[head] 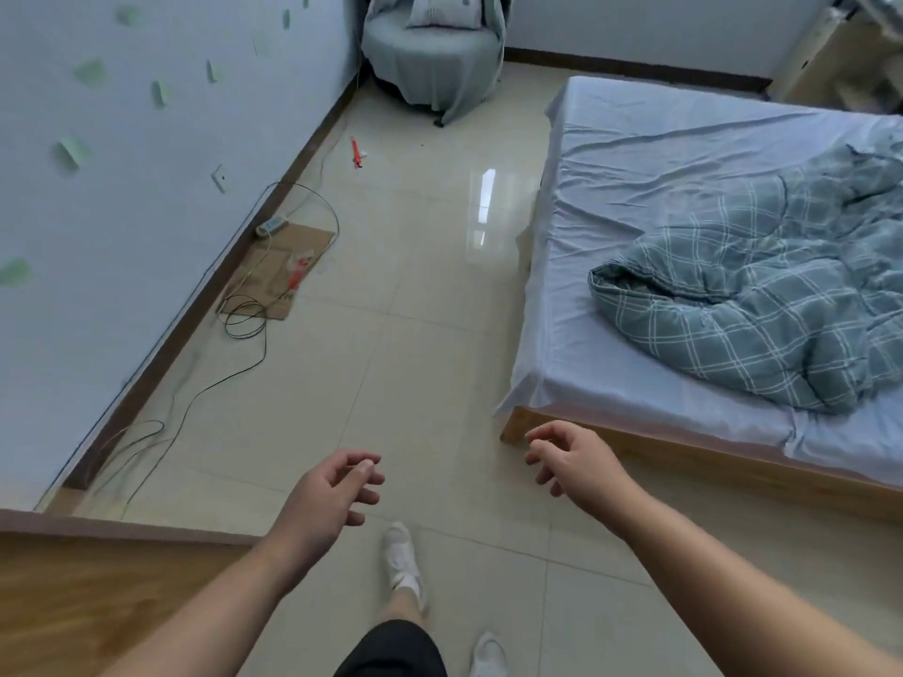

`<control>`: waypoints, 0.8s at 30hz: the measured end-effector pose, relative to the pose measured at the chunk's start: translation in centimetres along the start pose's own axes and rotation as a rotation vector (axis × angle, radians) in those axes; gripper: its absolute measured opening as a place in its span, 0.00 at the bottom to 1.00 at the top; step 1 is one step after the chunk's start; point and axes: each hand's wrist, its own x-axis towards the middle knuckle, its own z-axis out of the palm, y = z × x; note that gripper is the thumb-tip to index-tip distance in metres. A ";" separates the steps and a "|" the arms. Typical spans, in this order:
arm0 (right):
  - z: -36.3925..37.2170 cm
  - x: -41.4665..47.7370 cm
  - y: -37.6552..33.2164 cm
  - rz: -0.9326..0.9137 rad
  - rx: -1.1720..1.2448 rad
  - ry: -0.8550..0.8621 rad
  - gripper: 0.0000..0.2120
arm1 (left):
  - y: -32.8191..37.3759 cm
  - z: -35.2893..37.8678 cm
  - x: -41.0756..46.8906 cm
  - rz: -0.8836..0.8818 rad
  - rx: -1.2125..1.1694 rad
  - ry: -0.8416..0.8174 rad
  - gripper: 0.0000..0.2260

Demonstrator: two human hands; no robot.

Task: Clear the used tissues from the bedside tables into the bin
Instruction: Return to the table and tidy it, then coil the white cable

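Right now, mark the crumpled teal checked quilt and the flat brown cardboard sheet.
Teal checked quilt (762, 305): head view, its middle.
Brown cardboard sheet (271, 280): head view, bare centre.

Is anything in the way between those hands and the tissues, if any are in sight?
No tissues, table or bin show here. Left hand and right hand hang empty over open floor; cables lie far left, the bed right.

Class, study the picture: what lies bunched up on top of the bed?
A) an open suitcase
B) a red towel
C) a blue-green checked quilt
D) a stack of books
C: a crumpled blue-green checked quilt lies on the bed, on top of its pale blue sheet.
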 end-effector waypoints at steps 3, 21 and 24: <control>0.6 5.9 -3.7 -0.002 0.017 -0.002 0.07 | -1.5 -1.3 4.6 -0.118 0.006 0.010 0.08; -0.3 30.7 -7.2 0.486 -0.089 0.000 0.06 | 17.5 -10.1 39.0 -0.184 0.179 -0.106 0.07; -1.6 37.6 -9.0 0.501 -0.081 -0.021 0.07 | 20.1 -9.7 43.8 -0.215 0.224 -0.101 0.07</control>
